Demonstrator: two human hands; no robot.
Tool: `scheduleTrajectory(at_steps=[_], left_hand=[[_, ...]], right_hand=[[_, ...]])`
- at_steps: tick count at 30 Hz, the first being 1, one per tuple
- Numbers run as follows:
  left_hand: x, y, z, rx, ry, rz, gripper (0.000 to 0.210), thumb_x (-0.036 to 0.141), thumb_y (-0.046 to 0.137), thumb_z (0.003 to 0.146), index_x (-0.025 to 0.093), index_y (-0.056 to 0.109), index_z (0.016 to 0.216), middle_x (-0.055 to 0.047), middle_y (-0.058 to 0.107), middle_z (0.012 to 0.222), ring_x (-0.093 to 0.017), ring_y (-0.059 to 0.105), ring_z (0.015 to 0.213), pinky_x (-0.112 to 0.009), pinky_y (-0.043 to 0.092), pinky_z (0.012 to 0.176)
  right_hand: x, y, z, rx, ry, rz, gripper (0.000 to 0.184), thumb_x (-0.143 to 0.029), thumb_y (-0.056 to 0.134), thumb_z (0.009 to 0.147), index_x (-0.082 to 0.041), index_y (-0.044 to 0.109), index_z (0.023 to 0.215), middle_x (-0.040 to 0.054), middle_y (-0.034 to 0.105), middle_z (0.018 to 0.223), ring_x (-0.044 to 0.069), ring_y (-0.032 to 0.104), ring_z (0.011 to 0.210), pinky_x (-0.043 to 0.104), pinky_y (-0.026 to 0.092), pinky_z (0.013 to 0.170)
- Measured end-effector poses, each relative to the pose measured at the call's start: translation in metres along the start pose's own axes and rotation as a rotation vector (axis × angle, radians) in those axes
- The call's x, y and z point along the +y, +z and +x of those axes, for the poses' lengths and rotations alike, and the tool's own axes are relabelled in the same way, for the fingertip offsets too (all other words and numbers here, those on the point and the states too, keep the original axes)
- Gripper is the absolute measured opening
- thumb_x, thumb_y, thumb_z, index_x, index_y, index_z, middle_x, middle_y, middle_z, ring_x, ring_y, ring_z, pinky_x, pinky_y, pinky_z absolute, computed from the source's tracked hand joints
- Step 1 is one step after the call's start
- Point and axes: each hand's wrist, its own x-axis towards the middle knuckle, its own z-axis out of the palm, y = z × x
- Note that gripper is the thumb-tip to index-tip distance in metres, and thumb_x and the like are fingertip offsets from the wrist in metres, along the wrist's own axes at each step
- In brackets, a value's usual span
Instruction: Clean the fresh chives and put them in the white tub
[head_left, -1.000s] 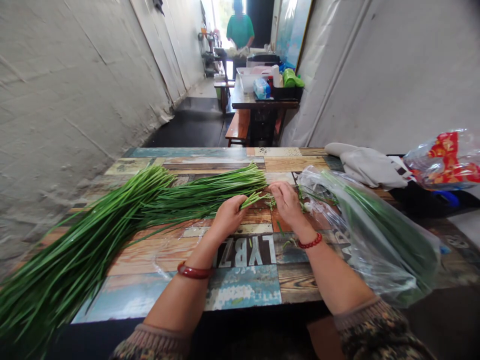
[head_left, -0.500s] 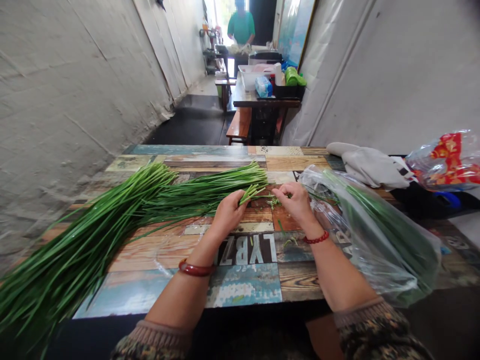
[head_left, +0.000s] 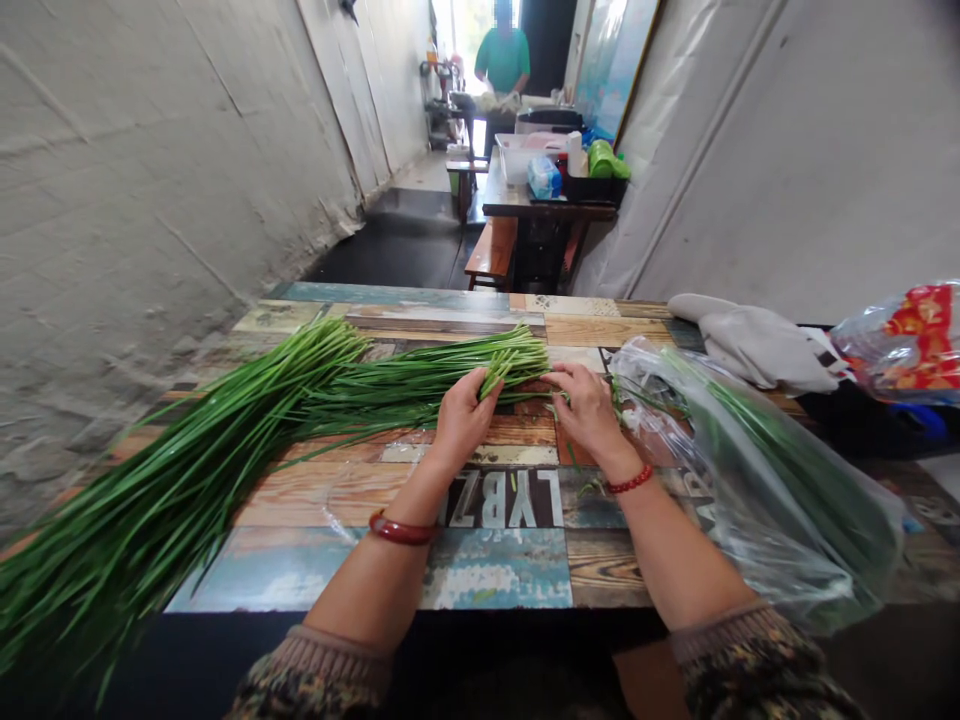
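Left hand (head_left: 463, 425): its grip is closed around a small bunch (head_left: 498, 370) of green stalks, with thumb and forefinger pinching just below the pale cut ends; a red-brown bangle (head_left: 405, 530) circles the wrist.
Small bunch: in the left hand, pale ends pointing up and to the right, in front of the middle pile in view; whether the two touch, I cannot tell.
Right hand (head_left: 590, 408): fingers bent toward the pale ends of the middle pile, thumb a little apart from the forefinger; whether its grip pinches anything, I cannot tell. A red bead bracelet (head_left: 631, 481) is on the wrist.
Middle pile (head_left: 390, 383): long green stalks lying across the bench (head_left: 495, 580), pale ends to the right, leafy ends meeting the large pile.
Large pile (head_left: 202, 450): at the left, slanting toward the near edge, its leaf tips hanging over it.
Plastic bag (head_left: 847, 565): clear, right of the right hand, with more green stalks inside.
Scraps (head_left: 591, 488): thin green bits on the bench near the right wrist.
Right end: grey-white cloth (head_left: 750, 345) beside a clear and red packet (head_left: 919, 340).
Background: a person in a green top (head_left: 502, 60) standing beyond a back bench (head_left: 517, 198).
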Motion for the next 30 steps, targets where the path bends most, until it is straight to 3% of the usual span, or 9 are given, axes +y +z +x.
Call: scheduleTrajectory(at_steps=[2,5,7,15,20,24,30], left_hand=[[-0.001,0.000,0.000,0.000,0.003,-0.008,0.028,0.035,0.044,0.094,0.019,0.047,0.071,0.002,0.051,0.071,-0.012,0.046,0.069,-0.023,0.034,0.064],[-0.001,0.001,-0.001,-0.010,0.001,-0.002,0.027,0.035,0.044,0.094,0.019,0.049,0.072,0.001,0.052,0.072,-0.012,0.047,0.070,-0.023,0.035,0.065],[-0.002,0.001,0.000,-0.016,0.001,0.003,0.027,0.035,0.044,0.093,0.019,0.050,0.072,0.001,0.053,0.072,-0.012,0.047,0.070,-0.023,0.035,0.065],[0.000,0.000,0.002,0.017,0.060,-0.008,0.025,0.035,0.045,0.094,0.019,0.061,0.083,-0.005,0.064,0.088,-0.017,0.057,0.087,-0.028,0.043,0.082],[0.002,0.002,0.001,-0.141,0.045,-0.038,0.028,0.037,0.044,0.095,0.018,0.064,0.088,-0.004,0.066,0.085,-0.016,0.058,0.080,-0.026,0.044,0.077],[-0.004,0.005,0.000,-0.224,0.081,0.027,0.024,0.035,0.047,0.093,0.018,0.063,0.089,-0.002,0.064,0.080,-0.014,0.055,0.076,-0.023,0.041,0.071],[-0.009,0.010,-0.002,-0.255,0.075,0.110,0.019,0.031,0.046,0.092,0.019,0.061,0.087,-0.001,0.063,0.081,-0.014,0.054,0.076,-0.022,0.039,0.069]], right_hand=[[-0.003,0.003,0.001,-0.025,-0.018,-0.042,0.025,-0.017,0.060,0.084,-0.028,0.070,0.105,0.0070,0.064,0.121,0.028,0.051,0.112,0.048,0.035,0.095],[-0.008,0.005,0.003,-0.045,-0.049,-0.083,0.010,-0.019,0.064,0.083,-0.026,0.070,0.087,0.0052,0.068,0.112,0.029,0.051,0.110,0.050,0.031,0.096],[-0.012,0.004,0.004,-0.025,-0.058,-0.084,0.010,-0.017,0.062,0.085,-0.025,0.067,0.080,0.0047,0.070,0.106,0.027,0.052,0.106,0.049,0.031,0.096],[-0.024,-0.018,-0.001,0.049,-0.060,0.013,0.012,-0.025,0.052,0.094,-0.026,0.064,0.093,0.0034,0.070,0.095,0.024,0.057,0.094,0.043,0.034,0.093],[-0.026,-0.020,0.001,0.091,-0.081,0.236,0.013,-0.026,0.053,0.092,-0.025,0.066,0.089,0.0038,0.071,0.093,0.022,0.062,0.093,0.039,0.042,0.088],[-0.032,-0.018,0.001,0.111,-0.005,0.406,0.013,-0.027,0.054,0.091,-0.023,0.067,0.088,0.0045,0.071,0.092,0.022,0.064,0.092,0.037,0.047,0.087],[-0.043,-0.013,0.000,0.057,0.176,0.534,0.015,-0.028,0.055,0.087,-0.022,0.065,0.097,0.0038,0.073,0.095,0.020,0.067,0.090,0.034,0.051,0.083]])
